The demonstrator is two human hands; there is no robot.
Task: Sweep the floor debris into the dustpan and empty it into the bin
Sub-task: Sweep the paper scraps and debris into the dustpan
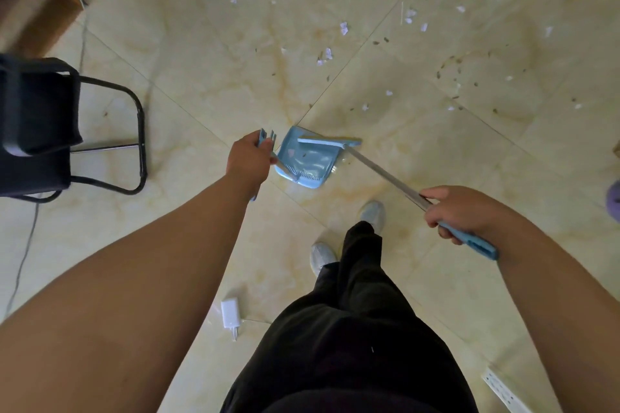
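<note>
Spotter: Dustpan [303, 161] on floor [208, 54], just ahead of the shoes, mouth facing away toward the mess. Left hand [250, 157] wrapped round its upright handle. Right hand [459, 211] clenched on broom [385, 174] shaft, near the blue grip. Broom head lies across the pan's mouth.

Checker: Debris?

Spotter: A few specks inside the pan. Bulk of the debris [409, 15], paper scraps and brown bits, is scattered well apart from it, ahead and to the right. Bin not in view. Judged early: most of the sweeping is not yet done.

Checker: What could go wrong?

Spotter: Three things.
- Scraps look light and the tile looks slick. A long, fast stroke from that far out would likely fan them wider rather than gather them.
- Pan is steered by a tall handle. Any tilt could lift the lip off the tile, and fine bits would slide under.
- Clutter. Charger [230, 313] lies by the feet, power strip [503, 389] at lower right, chair [40, 124] to the left. A step back or a wide swing of the shaft could catch them.

Checker: And the carry?

Spotter: Pan looks shallow. Tipped forward on the way to the bin, it would probably spill.
</note>
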